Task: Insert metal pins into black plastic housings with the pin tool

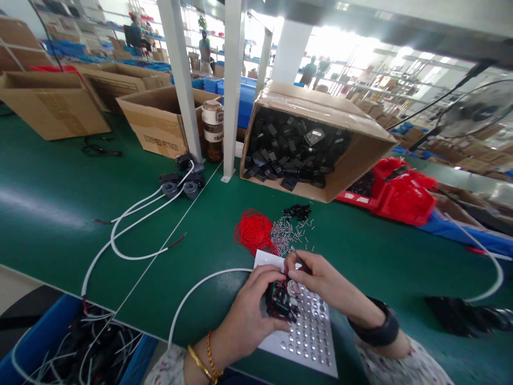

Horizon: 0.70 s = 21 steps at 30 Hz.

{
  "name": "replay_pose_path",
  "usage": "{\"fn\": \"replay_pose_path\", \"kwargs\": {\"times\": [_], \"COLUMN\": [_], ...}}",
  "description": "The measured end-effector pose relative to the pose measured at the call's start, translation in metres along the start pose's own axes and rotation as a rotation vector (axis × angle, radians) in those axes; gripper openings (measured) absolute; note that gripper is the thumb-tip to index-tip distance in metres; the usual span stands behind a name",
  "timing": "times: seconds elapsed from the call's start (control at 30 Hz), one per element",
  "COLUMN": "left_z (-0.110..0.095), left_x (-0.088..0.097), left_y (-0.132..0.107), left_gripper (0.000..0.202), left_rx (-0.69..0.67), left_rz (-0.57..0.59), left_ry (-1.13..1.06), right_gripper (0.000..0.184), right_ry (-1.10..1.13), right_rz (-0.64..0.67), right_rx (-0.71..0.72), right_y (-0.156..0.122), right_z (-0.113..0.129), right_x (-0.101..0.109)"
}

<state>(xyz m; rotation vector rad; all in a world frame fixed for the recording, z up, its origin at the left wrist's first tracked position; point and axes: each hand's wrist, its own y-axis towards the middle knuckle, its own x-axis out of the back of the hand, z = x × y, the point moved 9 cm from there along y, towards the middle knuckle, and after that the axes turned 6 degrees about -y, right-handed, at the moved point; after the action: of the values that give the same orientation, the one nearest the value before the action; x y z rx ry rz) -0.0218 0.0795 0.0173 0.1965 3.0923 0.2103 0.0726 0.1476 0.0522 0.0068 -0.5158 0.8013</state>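
Note:
My left hand (256, 305) is wrapped around a small open black housing (276, 307) with red wires and electronic parts inside. A white cable (200, 282) curves away to its left, its end hidden by the hand. My right hand (318, 272) pinches a thin dark tool (302, 262) at the housing's upper edge; its exact kind is hard to make out. Beneath both hands lies a white sheet (296, 353) bearing rows of shiny clear round dots. Just beyond it are a bundle of red wires (253, 231), scattered small metal pins (284, 235) and small black parts (297, 212).
A tipped cardboard box (360, 128) full of black housings stands at the back. Red bins (412, 192) are to its right. Cabled black units (182, 182) sit left of a white post (230, 107). Another black unit (468, 315) lies at right. A blue crate (138, 358) stands lower left.

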Motion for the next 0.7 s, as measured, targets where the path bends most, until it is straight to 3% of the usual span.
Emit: {"fn": "replay_pose_path", "kwargs": {"times": [0.17,0.37,0.57,0.7], "left_z": [0.023,0.022,0.014,0.018], "left_x": [0.006,0.006,0.004,0.003], "left_y": [-0.006,-0.007,-0.010,-0.009], "left_gripper": [0.095,0.091,0.061,0.071], "left_rx": [0.114,0.065,-0.105,-0.062], "left_rz": [-0.118,-0.134,-0.122,-0.114], "left_ry": [-0.072,-0.070,0.043,0.075], "right_gripper": [0.012,0.008,0.013,0.013], "right_ry": [-0.185,-0.343,-0.397,-0.405], "right_rz": [0.039,0.014,0.041,0.028], "right_rx": [-0.038,-0.046,-0.019,-0.035], "right_y": [0.008,0.011,0.010,0.009], "right_z": [0.007,0.020,0.024,0.021], "right_x": [-0.002,0.001,0.004,0.004]}}
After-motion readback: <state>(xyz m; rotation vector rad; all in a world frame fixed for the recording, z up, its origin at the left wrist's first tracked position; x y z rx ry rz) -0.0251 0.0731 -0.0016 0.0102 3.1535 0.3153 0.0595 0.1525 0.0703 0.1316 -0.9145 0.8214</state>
